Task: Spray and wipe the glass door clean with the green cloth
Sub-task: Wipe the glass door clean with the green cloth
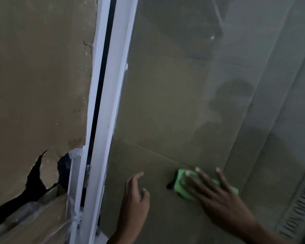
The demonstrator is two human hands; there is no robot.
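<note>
Right hand presses the cloth flat under spread fingers; left hand hangs loosely curled, holding nothing; wiping the glass well likely wants firm overlapping strokes.

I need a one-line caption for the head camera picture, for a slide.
Right hand presses the green cloth flat on the glass door; left hand hovers open beside it.

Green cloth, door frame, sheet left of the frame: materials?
Green cloth: soft, matte fabric, likely microfibre; it folds under the right hand.
Door frame: smooth white, painted metal or plastic, unclear.
Brown sheet: cardboard, going by its ragged torn edge.
</note>
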